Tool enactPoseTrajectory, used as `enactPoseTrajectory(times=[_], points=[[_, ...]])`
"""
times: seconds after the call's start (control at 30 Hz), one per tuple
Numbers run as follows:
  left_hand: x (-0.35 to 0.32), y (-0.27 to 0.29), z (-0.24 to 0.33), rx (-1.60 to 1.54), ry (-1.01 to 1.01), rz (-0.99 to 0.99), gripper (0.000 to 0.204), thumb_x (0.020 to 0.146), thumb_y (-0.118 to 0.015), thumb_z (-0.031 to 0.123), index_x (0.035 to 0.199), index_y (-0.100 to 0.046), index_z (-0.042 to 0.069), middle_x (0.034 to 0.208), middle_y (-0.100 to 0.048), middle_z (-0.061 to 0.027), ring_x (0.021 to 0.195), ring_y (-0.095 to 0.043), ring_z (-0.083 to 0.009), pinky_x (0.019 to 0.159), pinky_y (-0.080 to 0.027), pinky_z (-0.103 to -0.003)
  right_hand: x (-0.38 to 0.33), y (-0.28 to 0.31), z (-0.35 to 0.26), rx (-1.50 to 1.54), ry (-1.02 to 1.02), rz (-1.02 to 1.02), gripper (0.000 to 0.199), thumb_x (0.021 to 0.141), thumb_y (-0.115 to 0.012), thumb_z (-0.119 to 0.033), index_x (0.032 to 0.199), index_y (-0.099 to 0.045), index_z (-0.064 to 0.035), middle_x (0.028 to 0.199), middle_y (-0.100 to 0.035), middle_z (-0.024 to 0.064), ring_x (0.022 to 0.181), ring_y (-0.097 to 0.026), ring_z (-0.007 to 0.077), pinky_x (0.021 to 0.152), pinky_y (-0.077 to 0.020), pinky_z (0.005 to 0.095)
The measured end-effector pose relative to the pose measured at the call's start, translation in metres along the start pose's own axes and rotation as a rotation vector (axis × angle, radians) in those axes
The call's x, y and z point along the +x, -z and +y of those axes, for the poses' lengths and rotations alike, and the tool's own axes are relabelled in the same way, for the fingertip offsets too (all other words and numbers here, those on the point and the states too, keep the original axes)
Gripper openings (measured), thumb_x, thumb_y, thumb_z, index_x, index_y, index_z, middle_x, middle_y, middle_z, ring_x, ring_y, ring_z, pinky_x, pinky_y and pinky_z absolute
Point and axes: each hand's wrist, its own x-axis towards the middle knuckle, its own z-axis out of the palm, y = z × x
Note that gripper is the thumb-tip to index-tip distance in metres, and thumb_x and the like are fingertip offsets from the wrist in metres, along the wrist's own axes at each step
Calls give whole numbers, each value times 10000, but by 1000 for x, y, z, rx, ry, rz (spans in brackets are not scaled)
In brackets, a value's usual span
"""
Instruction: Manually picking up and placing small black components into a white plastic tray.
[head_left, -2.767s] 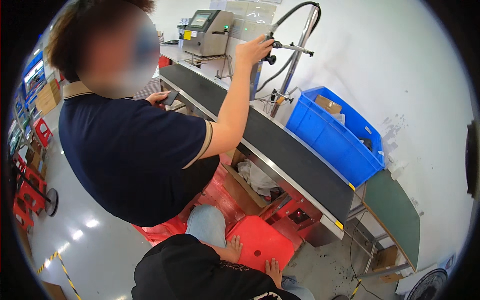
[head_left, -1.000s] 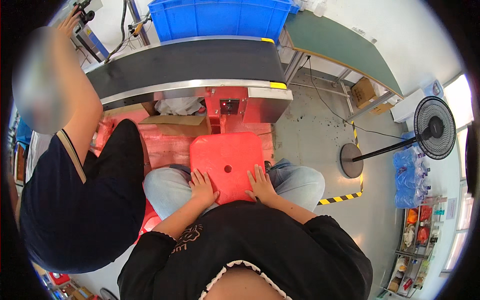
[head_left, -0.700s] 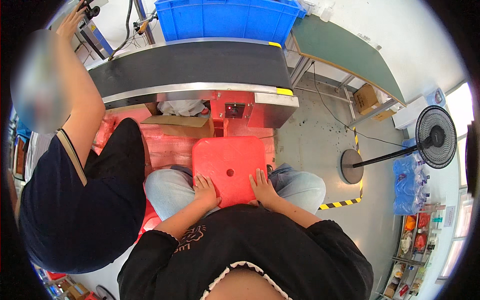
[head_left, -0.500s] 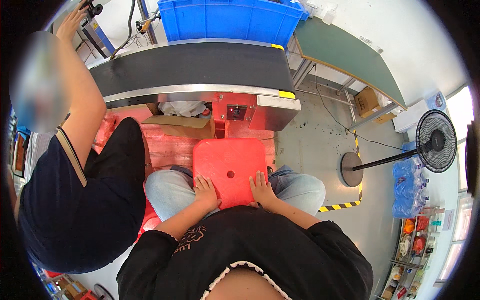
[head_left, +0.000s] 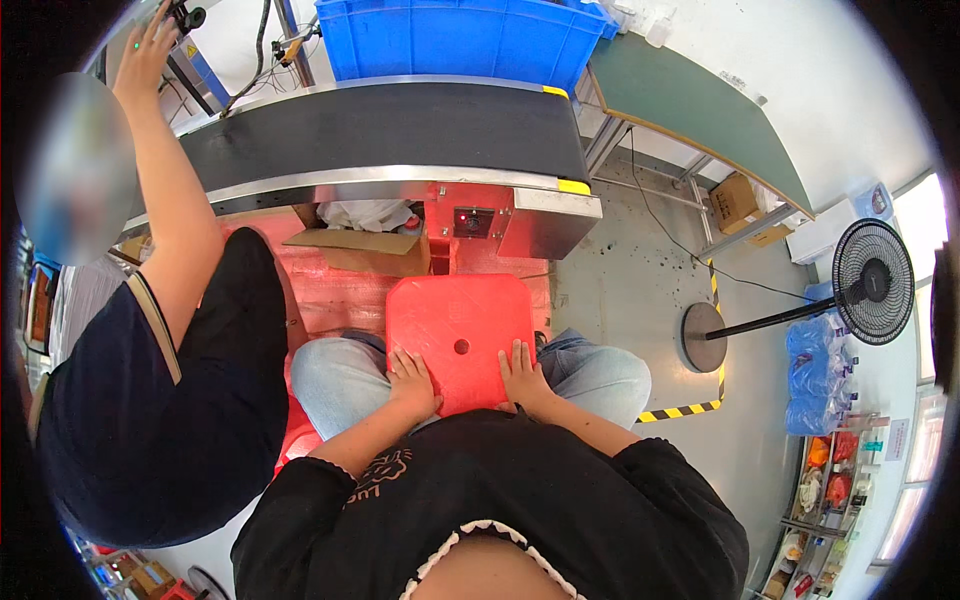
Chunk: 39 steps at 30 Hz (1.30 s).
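So the red plastic stool [head_left: 462,310] sits right between the person's knees [head_left: 338,378], center hole showing. Left hand [head_left: 408,385] and right hand [head_left: 525,382] lie flat on its near corners, fingers slightly spread, not gripping anything. Just past it there's an open cardboard box [head_left: 375,256] under a black conveyor belt [head_left: 390,130], a co-worker [head_left: 170,420] on the left, and a pedestal fan [head_left: 873,282] off right.

One touched stool [head_left: 462,310], one conveyor [head_left: 390,130]

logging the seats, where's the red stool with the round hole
The red stool is near the head view's centre, between the person's knees, in front of the black conveyor.
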Motion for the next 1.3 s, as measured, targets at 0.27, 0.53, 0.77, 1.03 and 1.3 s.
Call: enactPoseTrajectory(times=[0.27,0.53,0.77,1.03,1.3], points=[[0,1,1,-1,6,-10,977,730,-600,490,1345,-104,-85,1356,-20,-390,1270,-70,-522,980,-234,-565,-2,5,-1,-9,-3,-15,1085,593,-690,-552,1337,-185,54,1345,-118,379,1268,-176,478,875,-401,517],[-1,3,0,-8,7,-27,973,736,-589,495,1349,-99,-80,1360,-4,-385,1275,-62,-516,986,-228,-558,-4,11,-1,17,1,-28,1056,609,-699,-513,1349,-180,34,1357,-112,368,1273,-186,464,871,-401,520],[-1,3,1,-10,21,-26,979,732,-595,495,1353,-95,-73,1361,4,-385,1277,-58,-513,987,-233,-553,-3,5,-1,2,-3,-1,1021,619,-695,-490,1346,-198,27,1356,-127,362,1272,-193,463,861,-412,514],[1,1,2,-13,31,-20,993,717,-613,491,1353,-98,-72,1360,8,-387,1280,-58,-508,988,-230,-556,4,-24,3,-82,7,99,1129,529,-715,-562,1335,-205,41,1342,-112,384,1255,-186,495,847,-418,540],[1,0,2,-4,28,-17,982,719,-603,498,1353,-111,-68,1360,-10,-386,1280,-64,-508,987,-231,-556,6,-27,4,-90,-4,106,1127,532,-718,-556,1340,-197,32,1348,-97,378,1259,-174,495,850,-407,555]])
